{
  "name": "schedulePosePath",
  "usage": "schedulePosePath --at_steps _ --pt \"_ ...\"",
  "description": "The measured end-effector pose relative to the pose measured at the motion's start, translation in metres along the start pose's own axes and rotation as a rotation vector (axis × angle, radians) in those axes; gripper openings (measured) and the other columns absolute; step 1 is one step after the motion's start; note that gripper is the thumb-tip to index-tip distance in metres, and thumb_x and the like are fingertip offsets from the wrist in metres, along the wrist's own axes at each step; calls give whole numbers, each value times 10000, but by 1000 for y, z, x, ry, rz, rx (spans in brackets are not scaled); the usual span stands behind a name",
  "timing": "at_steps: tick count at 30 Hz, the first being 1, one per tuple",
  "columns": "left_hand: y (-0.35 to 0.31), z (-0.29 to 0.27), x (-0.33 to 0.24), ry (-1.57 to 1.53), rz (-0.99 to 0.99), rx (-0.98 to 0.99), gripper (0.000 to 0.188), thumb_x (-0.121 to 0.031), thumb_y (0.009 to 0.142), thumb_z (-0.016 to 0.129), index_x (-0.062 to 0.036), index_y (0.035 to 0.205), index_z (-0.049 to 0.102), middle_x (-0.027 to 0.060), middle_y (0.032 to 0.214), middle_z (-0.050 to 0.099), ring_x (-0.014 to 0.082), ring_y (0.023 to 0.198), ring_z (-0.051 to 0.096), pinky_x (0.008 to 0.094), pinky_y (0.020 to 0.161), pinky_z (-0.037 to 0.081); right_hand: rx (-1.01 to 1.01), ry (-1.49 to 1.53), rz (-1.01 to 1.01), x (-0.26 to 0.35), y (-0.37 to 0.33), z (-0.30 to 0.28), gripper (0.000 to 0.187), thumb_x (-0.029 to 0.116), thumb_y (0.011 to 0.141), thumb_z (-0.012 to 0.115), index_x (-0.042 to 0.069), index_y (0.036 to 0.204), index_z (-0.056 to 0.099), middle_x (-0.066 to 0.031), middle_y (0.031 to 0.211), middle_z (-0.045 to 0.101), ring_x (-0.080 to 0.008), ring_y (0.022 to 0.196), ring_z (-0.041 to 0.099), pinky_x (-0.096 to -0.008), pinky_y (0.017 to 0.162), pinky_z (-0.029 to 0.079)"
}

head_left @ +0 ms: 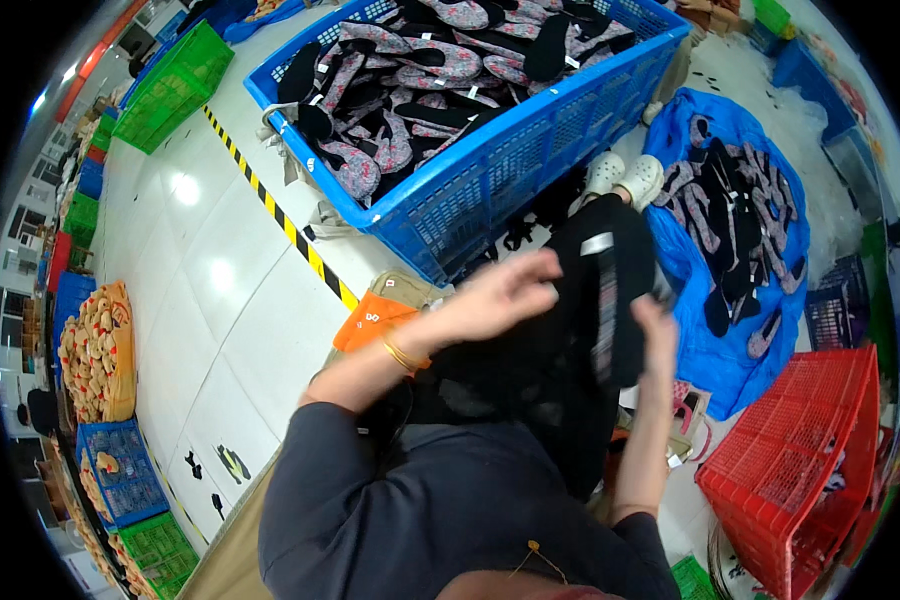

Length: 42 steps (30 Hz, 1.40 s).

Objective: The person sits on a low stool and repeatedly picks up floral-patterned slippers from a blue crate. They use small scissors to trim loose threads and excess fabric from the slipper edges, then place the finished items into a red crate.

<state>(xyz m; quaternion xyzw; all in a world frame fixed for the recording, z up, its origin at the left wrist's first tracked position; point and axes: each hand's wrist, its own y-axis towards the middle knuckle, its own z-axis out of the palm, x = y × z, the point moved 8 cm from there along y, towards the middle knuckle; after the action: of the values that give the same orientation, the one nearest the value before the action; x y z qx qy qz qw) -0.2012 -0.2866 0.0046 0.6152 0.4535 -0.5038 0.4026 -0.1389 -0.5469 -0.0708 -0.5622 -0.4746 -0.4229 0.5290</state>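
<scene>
— While the yellow-and-black floor tape (270, 205) runs off on the left, where are the hands?

— Left hand (500, 292) lies with fingers together, pressed on top of a black insole bundle (610, 300) held over the lap. Right hand (660, 335) is clamped on the bundle's right edge. A white tag and a patterned grey strip show on its front.

— And around it?

— Far, a blue crate (530, 150) heaped with black and grey patterned insoles. Right of the bundle, a blue sheet (720, 350) on the floor carries more of them; a red basket (800, 450) sits near right.

— What might go wrong?

— I'd judge the stack could fan out and slip, since only its top and one edge are gripped. Loose pieces would drop among those on the sheet and mix.
</scene>
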Motion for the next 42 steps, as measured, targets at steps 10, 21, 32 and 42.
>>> schedulePosePath --at_steps 10,21,32,42 --pt "41 -475 88 1292 -507 -677 413 -264 831 571 -46 1180 610 230 1101 645 378 1023 632 448 866 510 -93 671 192 -60 69 -13 192 163 941 601 8 1051 581 -110 915 672 -31 500 486 -165 324 239" --pt "37 -529 173 1441 -911 -700 310 -209 910 473 -20 1153 515 250 1068 659 388 1003 652 463 851 524 -240 578 324 -109 26 -2 194 150 941 591 34 1087 535 -23 771 559 -65 560 514 -163 336 307" --pt "-27 -353 -70 -181 210 -953 383 -287 1001 415 -53 1299 466 128 1151 592 188 943 632 349 789 570 -93 540 240 -64 3 14 271 275 983 540 31 1101 544 -4 622 515 -74 433 431 -203 347 272" --pt "6 45 -2 -1325 -188 50 471 -212 890 453 -73 1339 460 78 1134 614 139 772 561 211 470 385 101 613 -236 56 -18 16 267 329 991 525 66 1010 570 -71 823 653 -86 513 528 -184 400 248"
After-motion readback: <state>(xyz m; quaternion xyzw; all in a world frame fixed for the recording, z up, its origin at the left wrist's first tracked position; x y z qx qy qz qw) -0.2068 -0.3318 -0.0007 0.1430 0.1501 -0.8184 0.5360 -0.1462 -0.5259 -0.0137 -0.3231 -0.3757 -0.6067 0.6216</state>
